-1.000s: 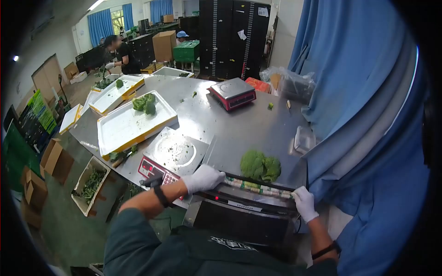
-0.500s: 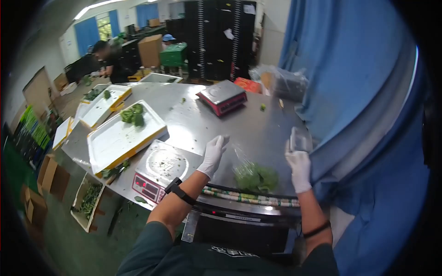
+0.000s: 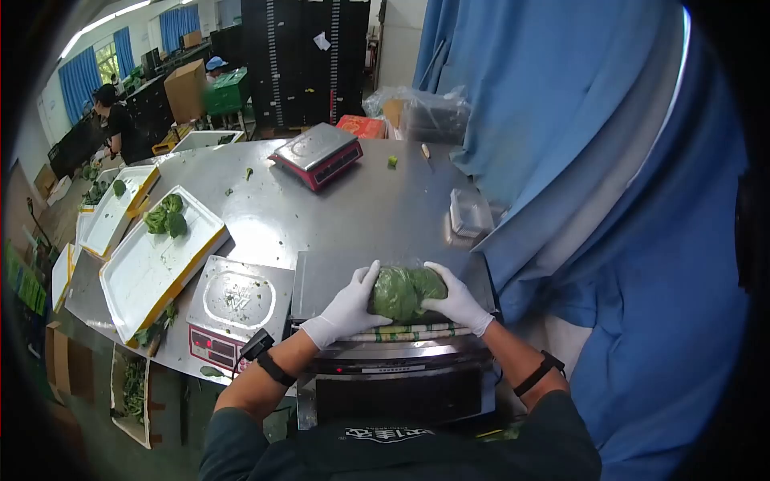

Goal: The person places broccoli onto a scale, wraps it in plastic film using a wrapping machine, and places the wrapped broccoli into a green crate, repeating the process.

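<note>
A bundle of green leafy vegetables [image 3: 403, 293] in clear plastic film sits at the front of the table, between my two gloved hands. My left hand [image 3: 353, 306] grips its left side, fingers curled round it. On its right side my right hand [image 3: 460, 301] presses with thumb and fingers. Right beneath the bundle are printed film rolls [image 3: 373, 334] along the front of a wrapping machine [image 3: 401, 365] with a small red light. The underside of the bundle is hidden.
A scale [image 3: 241, 301] with scraps on it stands at the left, beside a white foam tray [image 3: 144, 272] holding broccoli [image 3: 166, 216]. Another scale [image 3: 318, 154] is farther back. Clear plastic containers [image 3: 470, 212] lie near the blue curtain [image 3: 577, 160]. A person [image 3: 120, 128] stands far left.
My hands have come together on the leafy bundle, which lay loosely in film before. My right hand has left the clear container. The view has turned to the right.
</note>
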Demonstrator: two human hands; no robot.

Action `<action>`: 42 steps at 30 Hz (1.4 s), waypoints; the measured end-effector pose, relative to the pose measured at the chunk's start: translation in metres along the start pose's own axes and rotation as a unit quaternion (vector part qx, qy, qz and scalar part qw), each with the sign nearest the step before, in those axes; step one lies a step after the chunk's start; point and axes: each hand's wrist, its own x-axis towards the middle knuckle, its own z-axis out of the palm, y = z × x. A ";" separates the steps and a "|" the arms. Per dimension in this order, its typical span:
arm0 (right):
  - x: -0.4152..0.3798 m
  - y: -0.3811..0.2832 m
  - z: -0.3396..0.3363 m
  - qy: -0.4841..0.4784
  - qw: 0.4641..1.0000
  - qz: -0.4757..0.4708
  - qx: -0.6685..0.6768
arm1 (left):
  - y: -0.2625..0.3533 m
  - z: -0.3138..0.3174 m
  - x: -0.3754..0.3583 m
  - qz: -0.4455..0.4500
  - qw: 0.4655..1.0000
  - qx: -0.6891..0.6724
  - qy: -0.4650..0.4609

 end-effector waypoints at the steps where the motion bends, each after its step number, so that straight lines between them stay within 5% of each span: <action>1: -0.002 -0.010 -0.004 0.004 1.000 -0.004 -0.002 | 0.005 -0.008 -0.003 -0.051 0.997 -0.056 -0.023; 5: -0.044 -0.062 -0.013 0.003 0.996 0.000 0.090 | 0.037 -0.031 -0.037 0.028 0.998 -0.049 0.009; 7: -0.081 -0.083 -0.004 -0.062 0.974 0.163 0.145 | 0.039 -0.023 -0.066 -0.061 0.988 -0.119 -0.077; 9: -0.121 -0.060 0.019 -0.122 0.962 0.164 0.183 | 0.052 -0.020 -0.085 -0.047 0.976 -0.162 -0.134; 10: -0.137 -0.066 0.025 -0.173 0.936 0.226 0.206 | 0.053 -0.020 -0.091 -0.124 0.951 -0.135 -0.249; 14: -0.186 -0.051 0.062 -0.297 0.782 0.473 0.277 | 0.044 0.044 -0.145 -0.301 0.859 -0.211 -0.356; 15: -0.205 -0.012 0.081 -0.299 0.754 0.483 0.329 | 0.048 0.045 -0.145 -0.361 0.791 -0.232 -0.436; 18: -0.231 0.006 0.111 -0.172 0.686 0.515 0.484 | 0.041 0.081 -0.174 -0.338 0.784 -0.388 -0.347; 21: -0.251 0.027 0.101 -0.204 0.708 0.523 0.429 | 0.043 0.078 -0.179 -0.451 0.709 -0.377 -0.389; 23: -0.258 -0.014 0.082 -0.115 0.748 0.476 0.448 | 0.033 0.084 -0.204 -0.392 0.763 -0.439 -0.267; 24: -0.272 -0.002 0.078 -0.080 0.794 0.433 0.420 | 0.039 0.072 -0.209 -0.474 0.684 -0.517 -0.200; 25: -0.282 0.001 0.071 -0.044 0.835 0.388 0.388 | 0.037 0.059 -0.215 -0.477 0.683 -0.515 -0.202; 26: -0.290 0.000 0.064 -0.048 0.890 0.372 0.261 | 0.032 0.045 -0.225 -0.355 0.815 -0.395 -0.234; 27: -0.299 0.008 0.074 -0.008 0.989 0.143 0.034 | 0.034 0.035 -0.235 -0.216 0.906 -0.257 -0.257; 29: -0.303 -0.008 0.079 0.025 0.991 0.016 -0.128 | 0.056 0.027 -0.230 -0.015 0.988 -0.086 -0.127; 30: -0.302 -0.015 0.083 0.025 0.992 0.018 -0.123 | 0.055 0.036 -0.234 -0.067 0.973 -0.198 -0.097; 32: -0.302 -0.026 0.093 0.075 0.969 0.170 0.164 | 0.059 0.045 -0.239 -0.120 0.942 -0.305 -0.068; 33: -0.305 -0.020 0.093 0.088 0.949 0.226 0.202 | 0.060 0.048 -0.236 -0.193 0.896 -0.396 -0.047; 34: -0.304 -0.016 0.097 0.130 0.940 0.210 0.236 | 0.062 0.049 -0.232 -0.262 0.836 -0.481 -0.024; 35: -0.302 -0.016 0.100 0.171 0.928 0.194 0.269 | 0.064 0.053 -0.228 -0.260 0.837 -0.481 -0.024; 36: -0.304 -0.019 0.100 0.172 0.928 0.194 0.269 | 0.066 0.055 -0.226 -0.271 0.769 -0.578 -0.001; 38: -0.298 -0.040 0.086 0.168 0.827 0.251 0.474 | 0.066 0.050 -0.221 -0.315 0.635 -0.705 0.016; 39: -0.293 -0.054 0.077 0.168 0.827 0.249 0.475 | 0.070 0.042 -0.220 -0.314 0.636 -0.705 0.017; 41: -0.275 -0.075 0.061 0.179 0.873 0.203 0.405 | 0.082 0.025 -0.220 -0.295 0.514 -0.801 -0.083; 42: -0.263 -0.076 0.057 0.184 0.893 0.171 0.373 | 0.093 0.021 -0.217 -0.283 0.502 -0.805 -0.139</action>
